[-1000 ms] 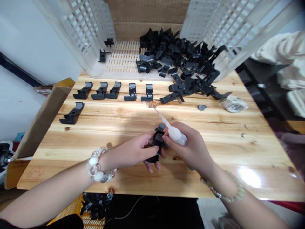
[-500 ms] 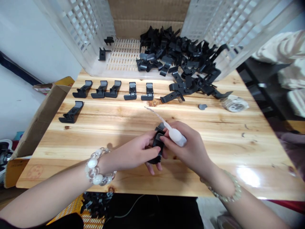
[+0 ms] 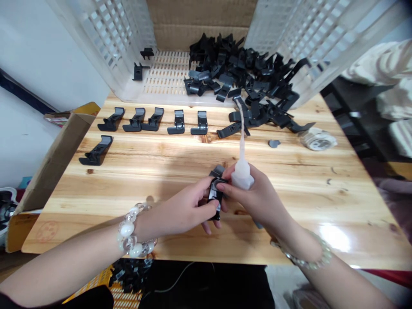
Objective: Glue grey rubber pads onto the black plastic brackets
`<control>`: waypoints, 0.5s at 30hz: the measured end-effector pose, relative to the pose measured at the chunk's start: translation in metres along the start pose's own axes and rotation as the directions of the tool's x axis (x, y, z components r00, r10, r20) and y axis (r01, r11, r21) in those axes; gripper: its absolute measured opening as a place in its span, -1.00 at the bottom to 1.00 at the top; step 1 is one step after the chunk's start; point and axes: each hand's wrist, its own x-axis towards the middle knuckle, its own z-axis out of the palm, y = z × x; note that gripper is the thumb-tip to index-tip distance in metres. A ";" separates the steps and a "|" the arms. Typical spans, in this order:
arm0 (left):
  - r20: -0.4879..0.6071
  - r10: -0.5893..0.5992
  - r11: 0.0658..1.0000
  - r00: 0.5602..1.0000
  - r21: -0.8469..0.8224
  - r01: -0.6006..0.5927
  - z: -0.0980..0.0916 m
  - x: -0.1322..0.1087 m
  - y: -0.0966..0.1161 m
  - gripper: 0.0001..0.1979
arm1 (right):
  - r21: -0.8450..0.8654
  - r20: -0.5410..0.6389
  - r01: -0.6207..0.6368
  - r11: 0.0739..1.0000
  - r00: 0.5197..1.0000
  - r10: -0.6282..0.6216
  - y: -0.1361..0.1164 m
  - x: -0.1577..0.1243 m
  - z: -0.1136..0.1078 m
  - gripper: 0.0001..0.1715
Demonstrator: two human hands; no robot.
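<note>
Bright light glares off my varnished desk (image 3: 334,238) at lower right, a soft shadow lies under my right hand (image 3: 260,199), and the view bows at its edges.

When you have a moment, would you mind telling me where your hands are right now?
Left hand gripping a black plastic bracket. Right hand holding a translucent squeeze bottle, nozzle up. Row of matching brackets lies beyond, apart from the hands.

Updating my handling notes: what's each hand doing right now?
Left hand: closed, holding a black plastic part.
Right hand: closed, holding a translucent squeeze bottle with a long thin nozzle.
</note>
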 end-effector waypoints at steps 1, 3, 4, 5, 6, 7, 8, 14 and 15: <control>0.002 -0.002 1.000 1.000 0.001 0.002 0.000 0.000 0.000 -0.75 | -0.005 0.001 -0.004 1.000 1.000 0.004 -0.001 0.000 0.000 -0.68; 0.006 -0.003 1.000 1.000 0.008 0.003 0.000 0.000 -0.001 -0.75 | -0.003 0.001 -0.010 1.000 1.000 0.010 -0.001 0.001 -0.001 -0.68; 0.007 -0.003 1.000 1.000 0.012 0.003 0.000 -0.001 -0.001 -0.76 | 0.003 0.005 -0.015 1.000 1.000 0.015 -0.001 0.001 -0.002 -0.68; 0.005 -0.003 1.000 1.000 0.016 0.003 0.000 -0.001 -0.001 -0.76 | 0.014 0.011 -0.021 1.000 1.000 0.021 0.000 0.000 -0.002 -0.68; 0.004 -0.002 1.000 1.000 0.018 0.002 0.000 -0.001 -0.001 -0.76 | 0.024 0.018 -0.027 0.999 0.999 0.027 0.000 0.000 -0.002 -0.69; 0.002 -0.003 1.000 1.000 0.018 0.003 0.000 -0.001 -0.001 -0.76 | 0.031 0.024 -0.033 0.999 0.999 0.032 0.000 0.000 -0.001 -0.69; 0.000 -0.004 1.000 1.000 0.017 0.004 0.000 0.000 -0.001 -0.76 | 0.036 0.029 -0.038 0.999 0.999 0.037 0.000 -0.001 -0.001 -0.70; -0.002 -0.034 0.999 0.999 -0.010 0.034 0.000 0.002 0.000 -0.81 | -0.003 0.008 -0.045 0.999 0.999 0.045 0.003 -0.002 -0.002 -0.71; 0.000 -0.037 0.999 0.999 -0.024 0.037 -0.001 0.002 0.001 -0.83 | -0.013 0.002 -0.043 0.999 0.999 0.043 0.003 -0.002 -0.003 -0.71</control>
